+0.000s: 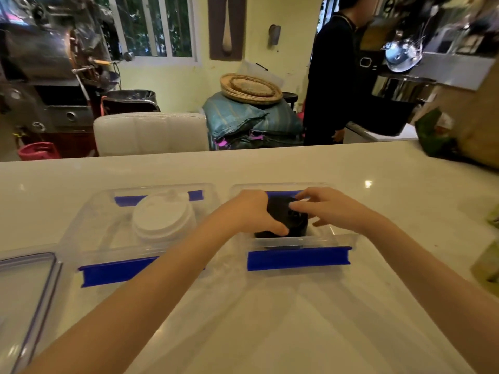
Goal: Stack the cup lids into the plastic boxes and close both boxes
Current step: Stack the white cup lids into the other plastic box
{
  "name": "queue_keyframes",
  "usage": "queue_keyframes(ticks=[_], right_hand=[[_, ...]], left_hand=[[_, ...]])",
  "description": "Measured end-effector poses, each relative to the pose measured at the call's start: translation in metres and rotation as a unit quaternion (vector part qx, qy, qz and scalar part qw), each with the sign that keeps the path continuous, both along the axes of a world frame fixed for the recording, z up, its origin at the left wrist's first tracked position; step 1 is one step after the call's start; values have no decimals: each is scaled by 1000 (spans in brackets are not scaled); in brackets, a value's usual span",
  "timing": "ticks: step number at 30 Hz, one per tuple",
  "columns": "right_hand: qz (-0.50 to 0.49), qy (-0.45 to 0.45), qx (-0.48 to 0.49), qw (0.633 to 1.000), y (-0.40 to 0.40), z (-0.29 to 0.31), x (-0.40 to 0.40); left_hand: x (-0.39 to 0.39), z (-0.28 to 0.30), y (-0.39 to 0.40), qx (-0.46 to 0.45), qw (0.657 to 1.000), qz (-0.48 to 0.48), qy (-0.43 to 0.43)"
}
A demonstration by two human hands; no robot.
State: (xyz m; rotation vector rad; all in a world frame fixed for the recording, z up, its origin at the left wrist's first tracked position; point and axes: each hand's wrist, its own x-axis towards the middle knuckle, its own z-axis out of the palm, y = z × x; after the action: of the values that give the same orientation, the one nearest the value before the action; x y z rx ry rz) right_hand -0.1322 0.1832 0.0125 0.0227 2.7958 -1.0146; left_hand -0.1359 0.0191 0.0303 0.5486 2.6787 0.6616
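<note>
Two clear plastic boxes with blue clasps stand side by side on the white counter. The left box (81, 236) holds a stack of white cup lids (162, 215) and stands open. In the right box (334, 238) sits a stack of black cup lids (290, 222). My left hand (251, 214) grips the left side of the black stack. My right hand (324, 209) rests its fingers on the top of that stack. A clear box cover (24, 292) with a purple seal lies flat at the near left.
A person in dark clothes (332, 76) stands beyond the counter at the right. Green packets (432, 133) and a brown bag sit at the counter's far right. A white chair back (151, 133) rises behind the counter's far edge.
</note>
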Motion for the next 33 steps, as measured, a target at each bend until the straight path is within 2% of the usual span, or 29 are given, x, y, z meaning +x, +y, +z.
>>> queue_keyframes(ticks=[2, 5, 19, 24, 29, 33], right_hand=[[4, -19, -13, 1000, -3, -2, -1], [16, -19, -19, 1000, -5, -3, -2], [6, -48, -30, 998, -6, -4, -3], [38, -58, -9, 998, -4, -4, -3], [35, -27, 3, 999, -3, -6, -5], [42, 1, 37, 998, -8, -2, -3]], left_hand=[[-4, -6, 5, -21, 1000, -4, -9], [-4, -14, 10, -40, 999, 3, 21], [3, -17, 7, -25, 999, 7, 40], [2, -19, 8, -33, 998, 10, 52], [3, -16, 6, -33, 999, 7, 41], [12, -6, 0, -34, 996, 7, 88]])
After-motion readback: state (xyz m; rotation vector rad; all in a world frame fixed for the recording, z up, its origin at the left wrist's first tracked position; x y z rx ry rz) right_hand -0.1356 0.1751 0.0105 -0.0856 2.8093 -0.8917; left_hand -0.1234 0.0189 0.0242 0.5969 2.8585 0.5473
